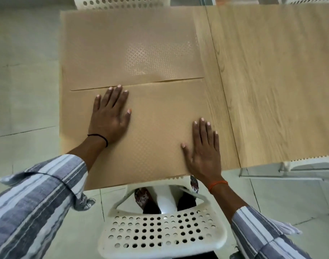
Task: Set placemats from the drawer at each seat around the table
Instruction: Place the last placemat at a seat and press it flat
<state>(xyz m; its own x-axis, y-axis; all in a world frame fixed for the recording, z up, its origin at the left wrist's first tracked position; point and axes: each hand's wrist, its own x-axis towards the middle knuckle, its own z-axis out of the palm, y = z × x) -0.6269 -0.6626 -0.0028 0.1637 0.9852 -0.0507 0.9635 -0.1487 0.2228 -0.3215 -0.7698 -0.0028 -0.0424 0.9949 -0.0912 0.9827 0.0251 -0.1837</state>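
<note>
Two tan placemats are seen laid on the wooden table [272, 71], the near placemat [156, 131] with its long axis running left to right along the table's front edge, the far placemat [122, 47] touching it beyond. The near one is pressed flat by the left hand [109, 113] and the right hand [204, 152], fingers straight and spread, above one white perforated chair [160, 234]

Person's wearing a long-sleeve shirt with grey, blue-ish and white stripes, cuffs rolled back on both arms. Thin black band on the left wrist [102, 138], orange thread on the right wrist [217, 184]. Dark trousers and patterned sandals [141, 197] down below.
</note>
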